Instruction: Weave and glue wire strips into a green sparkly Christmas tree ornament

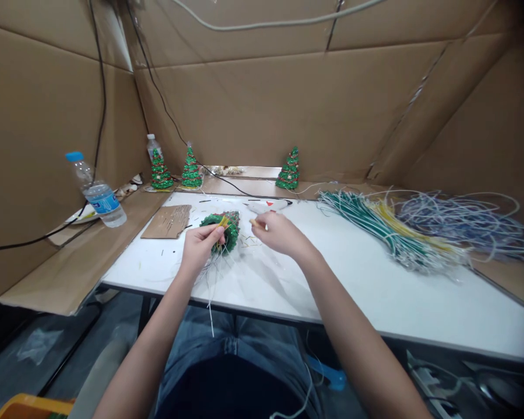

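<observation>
My left hand (201, 247) is closed, its thumb and finger pinching yellow-coated wires (223, 222). Those wires come out of a green tinsel Christmas tree (232, 237) lying on its side, its round base toward me. Thin pale wires (211, 311) trail from it over the table's front edge. To the right, apart from the tree, my right hand (274, 231) is closed around a small yellowish piece (255, 223), mostly hidden by the fingers. Just behind that hand lies a white glue gun (266, 206).
Finished small trees (191, 169) stand at the back. A cardboard piece (166, 222) lies left on the white table (332, 291). Bundles of green wires (367, 224), yellow wires (404, 226) and clear-purple wires (454, 218) lie right. A water bottle (102, 198) stands far left; cardboard walls surround the table.
</observation>
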Demonstrator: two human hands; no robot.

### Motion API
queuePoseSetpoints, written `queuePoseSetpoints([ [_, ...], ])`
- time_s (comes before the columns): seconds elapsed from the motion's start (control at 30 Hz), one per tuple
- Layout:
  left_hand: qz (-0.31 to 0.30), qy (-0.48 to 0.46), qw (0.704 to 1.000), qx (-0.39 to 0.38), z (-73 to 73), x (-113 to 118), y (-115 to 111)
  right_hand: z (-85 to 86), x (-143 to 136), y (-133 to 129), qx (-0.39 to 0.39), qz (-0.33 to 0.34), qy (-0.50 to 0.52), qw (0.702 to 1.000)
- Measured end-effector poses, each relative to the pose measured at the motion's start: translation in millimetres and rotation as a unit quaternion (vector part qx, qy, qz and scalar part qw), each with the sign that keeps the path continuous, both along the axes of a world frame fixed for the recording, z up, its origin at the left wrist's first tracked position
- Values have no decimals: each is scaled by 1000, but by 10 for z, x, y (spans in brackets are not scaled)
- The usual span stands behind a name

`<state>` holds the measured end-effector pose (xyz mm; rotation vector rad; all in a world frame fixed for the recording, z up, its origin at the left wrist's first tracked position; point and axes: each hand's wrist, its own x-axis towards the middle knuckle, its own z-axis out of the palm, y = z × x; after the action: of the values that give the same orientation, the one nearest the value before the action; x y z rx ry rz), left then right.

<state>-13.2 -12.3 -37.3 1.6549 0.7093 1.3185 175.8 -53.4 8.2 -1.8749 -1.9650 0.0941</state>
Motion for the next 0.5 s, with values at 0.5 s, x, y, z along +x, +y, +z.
queuePoseSetpoints([
  [0.5, -1, -3, 1000, 2, -35, -1, 27, -258, 19, 107, -156, -42, -47, 986],
])
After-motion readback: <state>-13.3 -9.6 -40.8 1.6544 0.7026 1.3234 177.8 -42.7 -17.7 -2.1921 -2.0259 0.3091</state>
